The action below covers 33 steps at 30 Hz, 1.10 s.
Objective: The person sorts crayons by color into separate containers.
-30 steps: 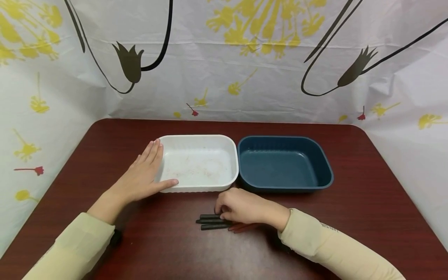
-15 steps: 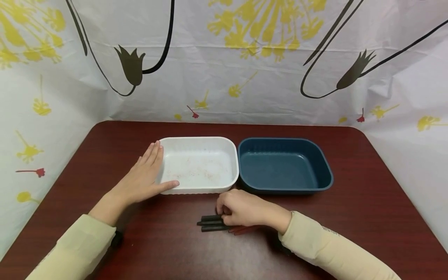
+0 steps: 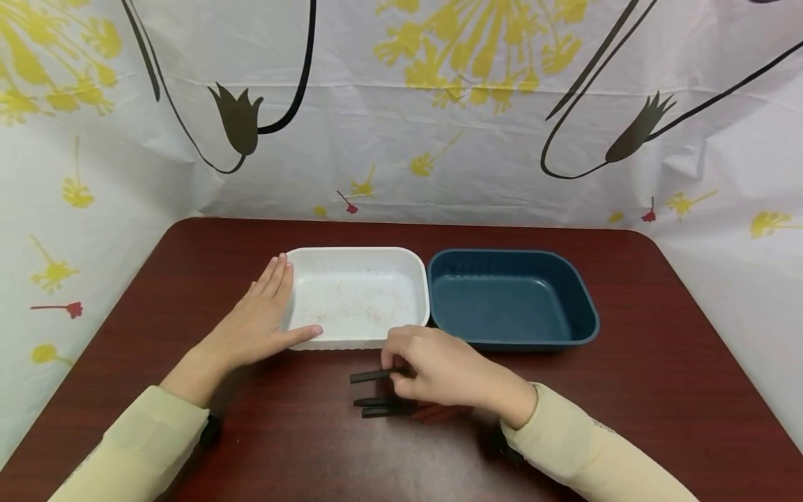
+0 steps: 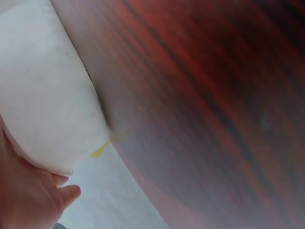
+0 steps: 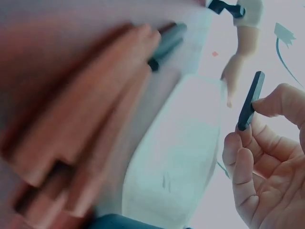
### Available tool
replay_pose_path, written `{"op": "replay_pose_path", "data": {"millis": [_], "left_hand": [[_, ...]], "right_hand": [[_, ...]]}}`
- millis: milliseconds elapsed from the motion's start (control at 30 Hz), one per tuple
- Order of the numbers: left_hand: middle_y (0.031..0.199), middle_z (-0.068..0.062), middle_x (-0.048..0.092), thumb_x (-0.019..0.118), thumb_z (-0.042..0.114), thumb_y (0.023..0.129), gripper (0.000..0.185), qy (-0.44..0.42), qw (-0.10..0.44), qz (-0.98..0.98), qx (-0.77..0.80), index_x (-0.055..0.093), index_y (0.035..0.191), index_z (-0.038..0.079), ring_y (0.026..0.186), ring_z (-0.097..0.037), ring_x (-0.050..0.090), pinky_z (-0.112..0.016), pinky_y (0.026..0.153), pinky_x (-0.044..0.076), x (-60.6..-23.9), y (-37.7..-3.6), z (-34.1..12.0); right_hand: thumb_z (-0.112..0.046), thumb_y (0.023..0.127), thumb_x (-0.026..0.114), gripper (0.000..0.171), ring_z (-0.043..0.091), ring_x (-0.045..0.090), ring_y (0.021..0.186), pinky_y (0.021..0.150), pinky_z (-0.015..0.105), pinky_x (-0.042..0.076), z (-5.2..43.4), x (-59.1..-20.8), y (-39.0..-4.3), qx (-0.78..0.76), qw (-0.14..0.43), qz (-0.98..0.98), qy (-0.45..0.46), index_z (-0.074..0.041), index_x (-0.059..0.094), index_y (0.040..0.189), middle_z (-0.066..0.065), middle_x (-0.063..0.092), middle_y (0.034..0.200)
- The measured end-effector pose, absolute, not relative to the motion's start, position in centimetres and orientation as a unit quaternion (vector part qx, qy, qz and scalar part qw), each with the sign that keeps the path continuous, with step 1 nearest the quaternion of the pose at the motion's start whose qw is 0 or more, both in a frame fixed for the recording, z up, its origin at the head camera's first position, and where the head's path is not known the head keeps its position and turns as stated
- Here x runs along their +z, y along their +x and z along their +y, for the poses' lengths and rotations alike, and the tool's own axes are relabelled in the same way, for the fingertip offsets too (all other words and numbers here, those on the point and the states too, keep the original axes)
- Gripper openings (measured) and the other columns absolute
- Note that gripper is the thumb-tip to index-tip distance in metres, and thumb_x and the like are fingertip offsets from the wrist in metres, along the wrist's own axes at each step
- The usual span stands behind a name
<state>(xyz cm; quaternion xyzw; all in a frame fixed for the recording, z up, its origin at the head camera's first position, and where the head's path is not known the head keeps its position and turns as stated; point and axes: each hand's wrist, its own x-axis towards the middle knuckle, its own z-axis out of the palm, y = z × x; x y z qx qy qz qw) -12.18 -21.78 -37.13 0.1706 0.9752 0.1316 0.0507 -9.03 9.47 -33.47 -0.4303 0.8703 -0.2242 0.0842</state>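
A short, black, faceted stick (image 3: 369, 376) is pinched between the thumb and fingers of my right hand (image 3: 439, 366), raised just above the table in front of the white tray. The right wrist view shows the same stick (image 5: 252, 100) at the fingertips. Below that hand lie other black sticks (image 3: 384, 412) and several reddish-brown sticks (image 3: 439, 413), partly hidden by it. My left hand (image 3: 260, 317) rests along the left end of the white tray (image 3: 351, 300), its fingers straight and its thumb over the front rim. In the left wrist view, the hand (image 4: 28, 195) touches the tray's side.
A dark blue tray (image 3: 502, 307) stands right beside the white one, on its right. Both sit on a dark red wooden table (image 3: 282, 439). Behind the table hangs a white cloth (image 3: 439, 188) with yellow and dark plant prints.
My right hand has picked one black stick from the group and lifted it slightly toward the white tray. The left hand has stayed at the tray's end.
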Motion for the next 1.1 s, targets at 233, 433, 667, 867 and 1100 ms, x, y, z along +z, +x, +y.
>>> {"op": "replay_pose_path", "data": {"millis": [233,433,667,867,1100], "left_hand": [[0.166,-0.018,-0.012,0.052,0.073,0.088,0.116,0.171,0.050,0.976,0.128,-0.001,0.156,-0.006,0.155,-0.036,-0.005,-0.060,0.120,0.018,-37.2,-12.1,-21.7],[0.166,-0.020,-0.008,0.051,0.073,0.088,0.116,0.169,0.047,0.977,0.121,0.000,0.156,-0.006,0.155,-0.037,-0.003,-0.059,0.120,0.019,-37.2,-12.1,-21.6],[0.166,-0.019,-0.010,0.052,0.073,0.088,0.117,0.168,0.046,0.978,0.119,-0.001,0.156,-0.006,0.155,-0.037,-0.004,-0.059,0.121,0.019,-37.0,-12.2,-21.6],[0.166,-0.021,-0.008,0.053,0.072,0.087,0.117,0.169,0.043,0.977,0.122,0.001,0.155,-0.007,0.155,-0.038,-0.004,-0.058,0.121,0.019,-36.8,-12.3,-21.6],[0.166,-0.022,-0.005,0.053,0.073,0.087,0.117,0.170,0.040,0.977,0.121,0.002,0.155,-0.008,0.155,-0.038,-0.002,-0.057,0.121,0.018,-37.1,-12.2,-21.7]], "right_hand": [[-0.007,0.084,0.067,0.011,0.006,0.049,0.074,0.068,0.020,0.044,9.3,-33.1,-10.8,-0.255,0.052,0.871,-0.416,-0.016,0.064,0.089,-0.008,0.058,0.084],[-0.007,0.087,0.066,0.008,0.010,0.056,0.078,0.071,0.023,0.048,8.9,-33.2,-12.9,-0.279,0.063,0.873,-0.395,-0.013,0.066,0.092,-0.005,0.063,0.087],[-0.008,0.089,0.066,0.006,0.011,0.055,0.075,0.070,0.023,0.047,7.8,-33.7,-15.4,-0.276,0.096,0.874,-0.388,-0.010,0.069,0.094,-0.001,0.064,0.084],[-0.007,0.089,0.066,0.006,0.008,0.052,0.070,0.068,0.022,0.045,6.6,-34.6,-16.9,-0.255,0.123,0.873,-0.397,-0.011,0.070,0.089,-0.002,0.063,0.078],[-0.009,0.087,0.068,0.006,0.010,0.054,0.071,0.071,0.025,0.046,5.1,-35.0,-17.4,-0.198,0.151,0.893,-0.374,-0.013,0.073,0.088,-0.002,0.065,0.077]]}}
